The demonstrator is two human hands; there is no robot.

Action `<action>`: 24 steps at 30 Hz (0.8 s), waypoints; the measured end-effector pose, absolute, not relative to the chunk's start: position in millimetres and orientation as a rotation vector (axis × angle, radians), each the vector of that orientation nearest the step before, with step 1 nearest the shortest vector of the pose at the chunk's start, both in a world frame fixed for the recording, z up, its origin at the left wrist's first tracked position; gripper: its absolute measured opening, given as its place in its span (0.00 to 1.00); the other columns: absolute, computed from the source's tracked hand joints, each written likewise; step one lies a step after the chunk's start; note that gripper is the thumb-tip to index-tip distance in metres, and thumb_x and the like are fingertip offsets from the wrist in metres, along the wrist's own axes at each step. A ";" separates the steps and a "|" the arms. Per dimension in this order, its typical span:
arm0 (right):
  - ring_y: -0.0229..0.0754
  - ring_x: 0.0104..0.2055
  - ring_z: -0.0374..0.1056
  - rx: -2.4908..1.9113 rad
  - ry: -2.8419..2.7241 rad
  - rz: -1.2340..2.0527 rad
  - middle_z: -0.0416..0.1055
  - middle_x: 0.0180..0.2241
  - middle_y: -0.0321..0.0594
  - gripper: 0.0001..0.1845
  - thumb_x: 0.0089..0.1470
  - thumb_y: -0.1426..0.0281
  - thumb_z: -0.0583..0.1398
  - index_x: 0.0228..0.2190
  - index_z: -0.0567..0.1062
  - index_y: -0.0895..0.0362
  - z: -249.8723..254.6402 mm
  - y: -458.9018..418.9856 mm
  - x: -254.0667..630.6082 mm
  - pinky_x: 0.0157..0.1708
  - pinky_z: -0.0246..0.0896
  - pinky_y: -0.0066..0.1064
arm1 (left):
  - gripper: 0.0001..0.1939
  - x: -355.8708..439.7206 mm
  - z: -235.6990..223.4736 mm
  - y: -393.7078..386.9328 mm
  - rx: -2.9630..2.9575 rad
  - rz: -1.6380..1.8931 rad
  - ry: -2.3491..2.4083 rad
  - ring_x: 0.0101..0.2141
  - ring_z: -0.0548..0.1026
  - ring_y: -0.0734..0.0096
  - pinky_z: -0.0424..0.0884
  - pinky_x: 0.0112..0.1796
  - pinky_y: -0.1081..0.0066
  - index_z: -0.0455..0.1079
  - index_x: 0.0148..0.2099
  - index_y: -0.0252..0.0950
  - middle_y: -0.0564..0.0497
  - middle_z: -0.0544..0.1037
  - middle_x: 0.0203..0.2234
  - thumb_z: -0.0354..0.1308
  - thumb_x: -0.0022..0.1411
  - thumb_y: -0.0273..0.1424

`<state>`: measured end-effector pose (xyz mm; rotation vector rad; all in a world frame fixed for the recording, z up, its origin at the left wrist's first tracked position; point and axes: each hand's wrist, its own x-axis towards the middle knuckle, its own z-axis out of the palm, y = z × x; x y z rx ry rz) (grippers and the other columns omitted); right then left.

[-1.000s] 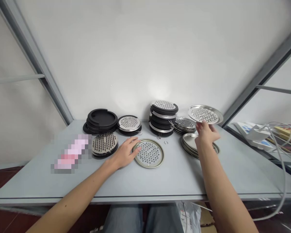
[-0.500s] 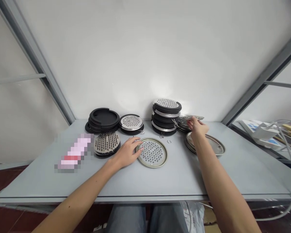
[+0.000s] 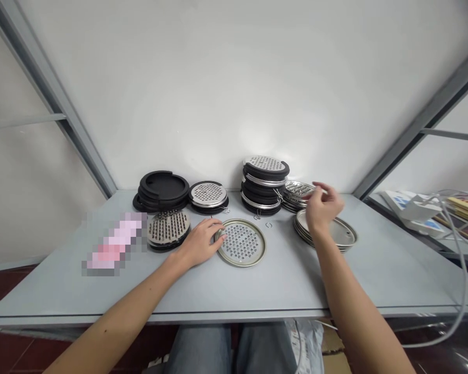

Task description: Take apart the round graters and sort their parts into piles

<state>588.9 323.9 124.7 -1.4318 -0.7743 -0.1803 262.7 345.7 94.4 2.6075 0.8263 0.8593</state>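
Note:
My left hand (image 3: 202,241) lies on the table with its fingers stretched out, the fingertips and thumb at the left rim of a round metal grater disc (image 3: 241,243). That disc lies flat, its grating holes in the middle. My right hand (image 3: 323,205) hovers empty over a front stack of round metal discs (image 3: 345,234), its fingers bent and apart. Just behind and left of it stands a second stack of metal grater discs (image 3: 296,189), partly hidden by the fingers and a taller pile. To the left of my left hand is a toothed grater plate (image 3: 167,228) on black pieces.
A tall pile of black rings and metal discs (image 3: 264,184) stands at the back. Left of it are a lower grater assembly (image 3: 208,195) and stacked black round trays (image 3: 164,187). Wire rings (image 3: 269,225) lie midtable. A pixelated patch covers something at left. Cables (image 3: 462,270) hang at right.
My right hand has carried a grater disc left and down onto the back stack, let go of it and drawn back slightly. My left hand has stayed by the middle disc.

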 end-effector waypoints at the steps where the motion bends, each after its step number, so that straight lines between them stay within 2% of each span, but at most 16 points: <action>1: 0.41 0.23 0.70 -1.416 -0.865 -0.228 0.70 0.20 0.37 0.16 0.57 0.65 0.52 0.40 0.75 0.60 122.8 322.0 576.1 0.26 0.65 0.30 | 0.12 263.1 94.2 345.1 2.602 0.844 0.819 0.48 0.72 0.60 0.69 0.51 0.58 0.72 0.48 0.36 0.45 0.74 0.46 0.52 0.65 0.33; 5: 0.39 0.24 0.70 -1.353 -1.562 -0.091 0.74 0.25 0.37 0.13 0.55 0.68 0.55 0.40 0.77 0.56 110.5 316.5 529.5 0.30 0.66 0.30 | 0.16 263.5 93.1 344.0 2.598 0.794 0.816 0.50 0.70 0.58 0.67 0.53 0.58 0.71 0.51 0.36 0.43 0.72 0.49 0.54 0.65 0.36; 7: 0.40 0.32 0.73 -1.331 -1.898 0.009 0.77 0.35 0.39 0.14 0.54 0.71 0.56 0.42 0.77 0.54 104.0 316.0 516.1 0.38 0.68 0.32 | 0.18 262.9 92.2 344.2 2.599 0.768 0.821 0.53 0.69 0.57 0.65 0.55 0.57 0.70 0.53 0.36 0.42 0.71 0.51 0.55 0.64 0.38; 10: 0.46 0.47 0.70 -1.297 -2.166 0.065 0.74 0.46 0.43 0.14 0.52 0.72 0.58 0.40 0.78 0.53 96.1 318.6 510.3 0.49 0.65 0.38 | 0.23 261.4 90.6 344.6 2.596 0.714 0.840 0.55 0.66 0.54 0.63 0.56 0.55 0.67 0.56 0.37 0.41 0.69 0.54 0.57 0.62 0.41; 13: 0.48 0.50 0.68 -1.310 -2.228 0.099 0.73 0.46 0.45 0.12 0.53 0.72 0.58 0.37 0.79 0.54 91.6 321.4 513.2 0.51 0.63 0.41 | 0.27 260.2 88.2 345.5 2.598 0.669 0.853 0.57 0.65 0.52 0.62 0.57 0.54 0.65 0.58 0.37 0.41 0.67 0.55 0.59 0.60 0.43; 16: 0.47 0.50 0.68 -1.277 -2.225 0.145 0.73 0.46 0.44 0.10 0.52 0.72 0.59 0.35 0.80 0.54 91.5 321.0 513.8 0.52 0.62 0.42 | 0.27 259.4 85.4 347.1 2.614 0.637 0.852 0.58 0.63 0.52 0.61 0.58 0.54 0.64 0.59 0.37 0.41 0.66 0.56 0.58 0.61 0.42; 21: 0.45 0.47 0.70 -1.183 -2.214 0.221 0.75 0.43 0.42 0.09 0.51 0.73 0.59 0.33 0.79 0.54 98.1 317.9 508.3 0.51 0.63 0.39 | 0.22 258.4 83.1 350.2 2.631 0.649 0.847 0.58 0.63 0.55 0.60 0.58 0.54 0.63 0.60 0.38 0.42 0.66 0.56 0.53 0.65 0.36; 24: 0.44 0.42 0.72 -1.279 -2.068 0.170 0.77 0.39 0.42 0.11 0.54 0.71 0.57 0.36 0.79 0.55 100.9 319.9 515.2 0.45 0.65 0.35 | 0.21 257.4 83.1 351.6 2.637 0.673 0.837 0.57 0.63 0.57 0.61 0.58 0.55 0.63 0.60 0.38 0.42 0.66 0.56 0.51 0.65 0.29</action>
